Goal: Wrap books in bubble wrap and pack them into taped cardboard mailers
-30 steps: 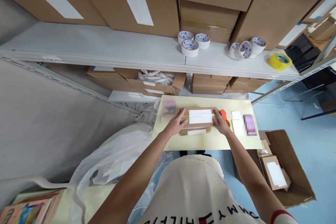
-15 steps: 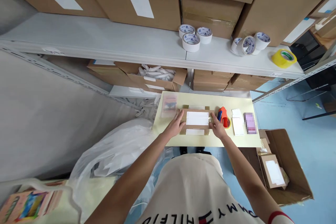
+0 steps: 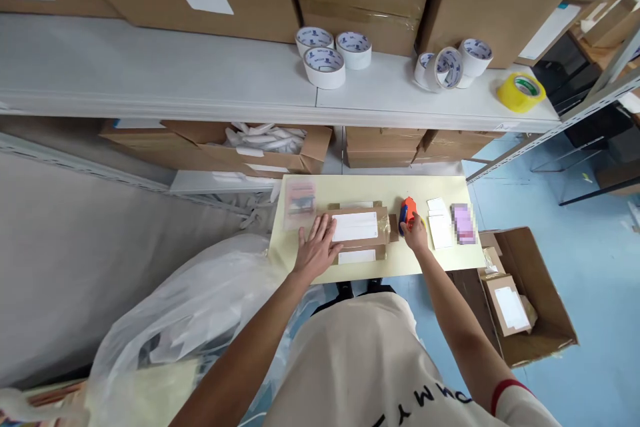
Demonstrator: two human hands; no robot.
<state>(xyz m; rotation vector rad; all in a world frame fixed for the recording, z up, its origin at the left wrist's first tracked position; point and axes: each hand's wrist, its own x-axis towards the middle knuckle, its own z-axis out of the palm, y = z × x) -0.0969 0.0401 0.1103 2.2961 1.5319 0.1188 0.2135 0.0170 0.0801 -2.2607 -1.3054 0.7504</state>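
A small cardboard box (image 3: pixel 383 228) with a white label lies on top of other boxes on the pale yellow table (image 3: pixel 360 185). My left hand (image 3: pixel 316 245) rests with spread fingers on the left end of that box. At its right end, a brown flap sticks out beside shiny tape. My right hand (image 3: pixel 415 233) is closed around the handle part of an orange and blue tape dispenser (image 3: pixel 409 205), which sits on the table right of the box. Its lower part is hidden by my fingers.
White cards (image 3: pixel 441 230) and a purple pack (image 3: pixel 464 223) lie at the table's right; a clear pink packet (image 3: pixel 301 203) is at the left. An open carton (image 3: pixel 547 280) holding small boxes stands on the right. Tape rolls (image 3: pixel 325 68) sit on the shelf (image 3: pixel 200 70) above.
My right hand has left the box's right end and moved onto the tape dispenser. My left hand now lies flatter on the box. The flap at the right end now sticks out. The view has shifted.
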